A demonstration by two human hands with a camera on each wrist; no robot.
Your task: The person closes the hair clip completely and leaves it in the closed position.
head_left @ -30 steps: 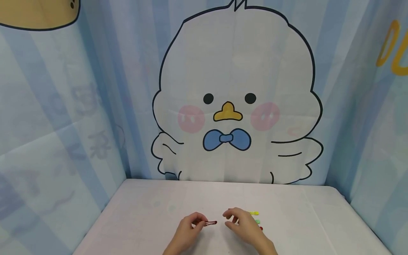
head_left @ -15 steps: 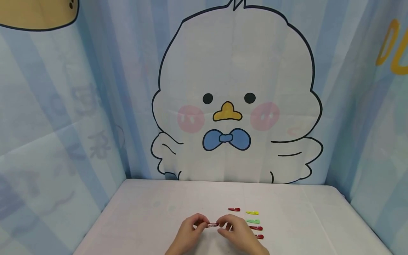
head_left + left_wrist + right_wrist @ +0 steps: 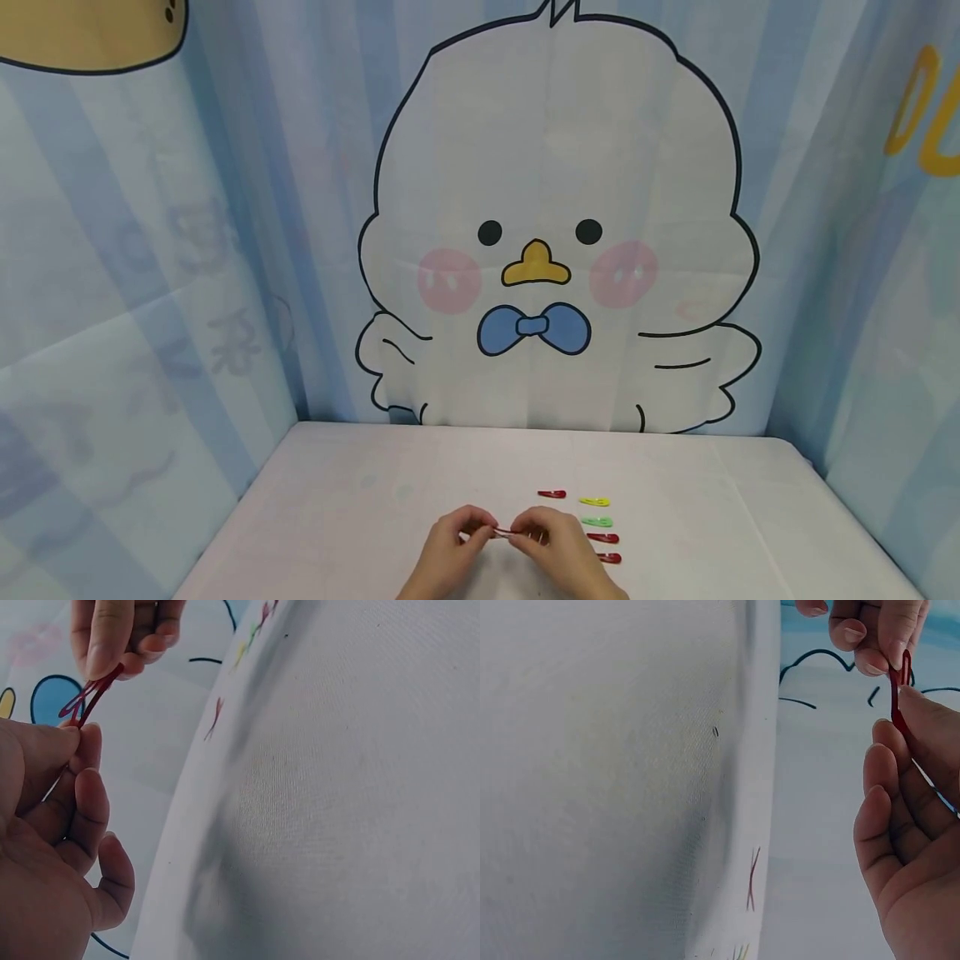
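A dark red snap hair clip (image 3: 502,532) is held up between my two hands, above the table. My left hand (image 3: 447,546) pinches one end of it between thumb and index finger, and my right hand (image 3: 553,546) pinches the other. Seen from the left wrist, the clip (image 3: 91,694) has its inner tongue standing apart from the outer frame. In the right wrist view the clip (image 3: 897,697) runs between both sets of fingertips, its ends partly hidden by them. The other fingers of both hands are loosely bent.
Right of my hands, a yellow clip (image 3: 595,502), a green clip (image 3: 597,522) and two red clips, one a red clip (image 3: 604,538) partly behind my right hand, lie in a column. Another red clip (image 3: 552,494) lies farther left on the white table (image 3: 360,517). A printed curtain hangs behind.
My right hand has moved left to the clip and now pinches its free end. Clips on the table that it covered now show. The left hand has shifted slightly right.
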